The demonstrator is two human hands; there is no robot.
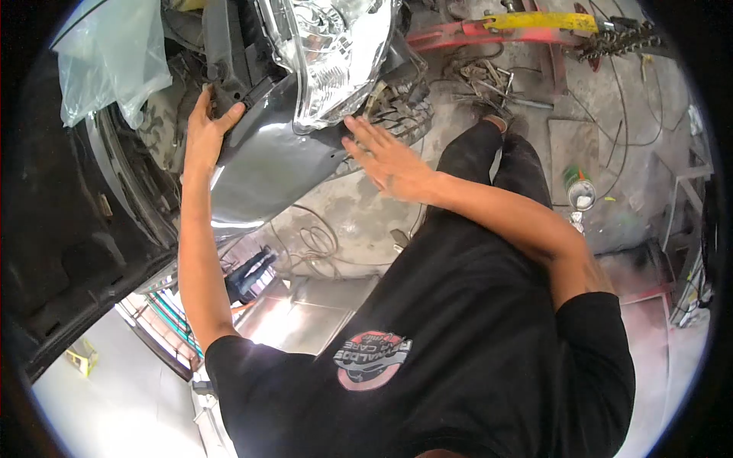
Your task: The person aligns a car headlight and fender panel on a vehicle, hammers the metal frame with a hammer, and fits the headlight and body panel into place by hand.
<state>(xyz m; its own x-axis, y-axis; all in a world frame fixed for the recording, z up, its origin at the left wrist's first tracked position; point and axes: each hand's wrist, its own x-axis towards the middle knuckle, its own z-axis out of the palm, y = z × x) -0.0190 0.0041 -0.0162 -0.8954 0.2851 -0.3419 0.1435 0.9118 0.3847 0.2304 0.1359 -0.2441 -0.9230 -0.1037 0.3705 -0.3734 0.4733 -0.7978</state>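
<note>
A glossy dark grey car fender (263, 156) spans the space between my hands. My left hand (203, 137) is at its upper inner edge, thumb over the rim beside a dark bracket and the other fingers partly hidden; it seems to grip the edge. A clear headlight (343, 69) sits against the front of the fender. Just below its lower corner is my right hand (393, 160), with fingers extended and apart, by the fender's front end. Whether those fingertips touch the fender or the headlight, I cannot tell.
Translucent plastic sheeting (111, 57) hangs at upper left, above a dark panel (69, 214). A tyre (405, 111) shows behind the headlight. A red and yellow bar with a chain (527, 27) crosses the top. Cables and an open can (580, 191) are on the floor.
</note>
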